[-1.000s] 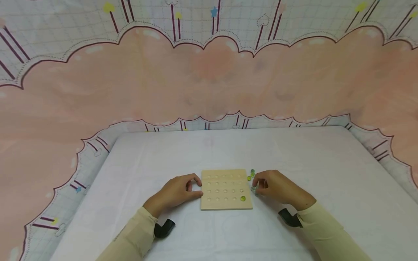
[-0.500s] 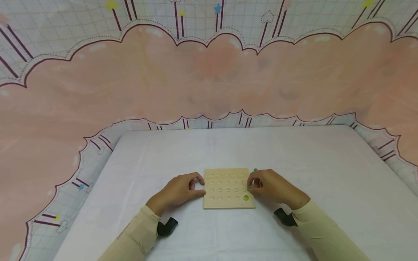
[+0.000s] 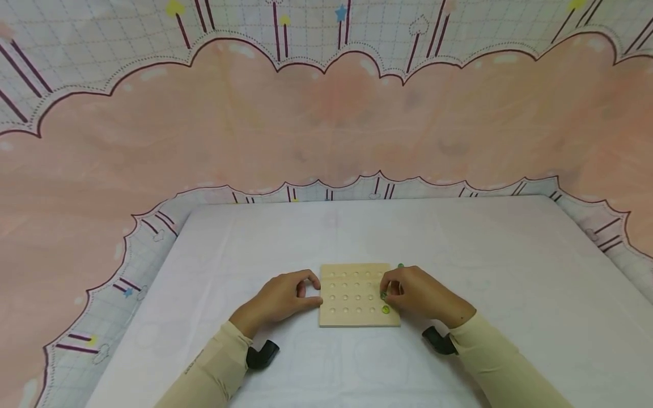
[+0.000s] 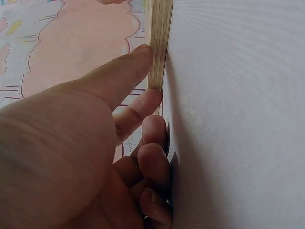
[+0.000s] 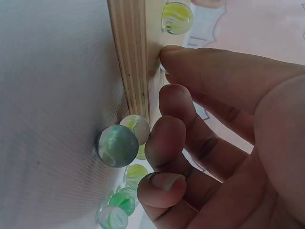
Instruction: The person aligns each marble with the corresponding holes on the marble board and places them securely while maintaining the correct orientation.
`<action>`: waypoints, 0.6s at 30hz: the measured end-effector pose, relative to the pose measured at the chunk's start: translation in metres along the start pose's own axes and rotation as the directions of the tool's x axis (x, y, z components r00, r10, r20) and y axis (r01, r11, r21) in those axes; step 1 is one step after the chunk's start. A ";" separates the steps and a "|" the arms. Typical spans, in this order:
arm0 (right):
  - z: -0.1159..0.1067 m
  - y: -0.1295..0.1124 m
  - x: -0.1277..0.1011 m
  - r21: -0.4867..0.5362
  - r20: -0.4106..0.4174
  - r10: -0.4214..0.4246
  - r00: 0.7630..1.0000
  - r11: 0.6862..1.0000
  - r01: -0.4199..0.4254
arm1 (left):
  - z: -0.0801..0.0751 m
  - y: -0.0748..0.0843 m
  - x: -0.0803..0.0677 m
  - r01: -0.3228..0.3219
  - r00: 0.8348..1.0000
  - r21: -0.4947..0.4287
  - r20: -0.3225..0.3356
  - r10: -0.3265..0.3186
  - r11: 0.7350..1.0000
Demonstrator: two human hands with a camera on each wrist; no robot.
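A pale wooden board (image 3: 352,304) with rows of round hollows lies on the white table. At its left edge, my left hand (image 3: 278,296) rests thumb and index fingertip against the side; its other fingers hang loosely bent in the left wrist view. Over the board's right side, my right hand (image 3: 420,293) pinches a small green marble (image 3: 383,296) between thumb and index finger. In the right wrist view the thumb and fingers hide most of that marble. A yellow-green marble (image 3: 385,309) sits in the front right hollow, also showing as a yellow-swirled marble (image 5: 177,18) near the thumb.
Beside the board's right edge lie several loose marbles, among them a grey-green marble (image 5: 118,146) and a green marble (image 5: 122,203). Another green marble (image 3: 401,265) peeks out behind my right hand. A patterned cloth (image 3: 326,130) rises behind the table (image 3: 265,238).
My right hand has moved left from the loose marbles to over the board's right side, with a green marble pinched in its fingers. My left hand stays at the board's left edge.
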State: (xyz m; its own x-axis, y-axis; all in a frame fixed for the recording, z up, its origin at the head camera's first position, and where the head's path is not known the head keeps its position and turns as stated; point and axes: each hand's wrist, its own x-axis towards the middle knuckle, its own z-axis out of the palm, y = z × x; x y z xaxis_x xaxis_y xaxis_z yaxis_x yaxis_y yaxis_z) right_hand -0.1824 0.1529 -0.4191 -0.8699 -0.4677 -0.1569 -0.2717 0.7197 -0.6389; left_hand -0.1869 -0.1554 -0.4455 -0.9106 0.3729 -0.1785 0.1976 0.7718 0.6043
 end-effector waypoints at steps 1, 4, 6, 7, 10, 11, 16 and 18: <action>0.000 0.000 0.000 0.000 0.000 -0.001 1.000 1.000 0.001 | 0.000 0.000 0.000 0.002 1.000 -0.001 0.000 -0.002 1.000; 0.001 0.000 0.000 -0.005 -0.004 0.007 1.000 1.000 -0.007 | 0.000 0.000 0.000 0.009 1.000 0.002 0.001 -0.009 1.000; 0.001 -0.001 0.000 -0.007 -0.007 0.009 1.000 1.000 -0.009 | 0.000 0.001 -0.001 0.012 1.000 0.001 0.003 -0.012 1.000; 0.001 -0.001 0.000 -0.009 -0.008 0.009 1.000 1.000 -0.009 | 0.000 0.001 -0.001 0.014 1.000 0.001 0.003 -0.014 1.000; 0.001 -0.002 0.000 -0.013 -0.013 0.012 1.000 1.000 -0.012 | -0.001 0.002 -0.002 0.021 1.000 -0.004 0.006 -0.021 1.000; 0.001 -0.002 -0.001 -0.013 -0.016 0.012 1.000 1.000 -0.012 | -0.001 0.002 -0.002 0.021 1.000 -0.005 0.005 -0.021 1.000; 0.001 -0.002 -0.001 -0.015 -0.025 0.018 1.000 1.000 -0.019 | -0.001 0.002 -0.001 0.012 1.000 -0.007 0.003 -0.012 1.000; 0.001 -0.002 -0.002 -0.015 -0.026 0.018 1.000 1.000 -0.018 | -0.001 0.003 -0.001 0.010 1.000 -0.007 0.004 -0.010 1.000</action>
State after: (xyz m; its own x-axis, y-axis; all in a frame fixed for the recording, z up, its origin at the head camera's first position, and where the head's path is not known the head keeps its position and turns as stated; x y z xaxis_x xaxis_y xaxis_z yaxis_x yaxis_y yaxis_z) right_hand -0.1802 0.1519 -0.4185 -0.8850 -0.4412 -0.1486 -0.2621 0.7360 -0.6242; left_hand -0.1855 -0.1546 -0.4424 -0.9111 0.3670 -0.1879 0.1857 0.7722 0.6077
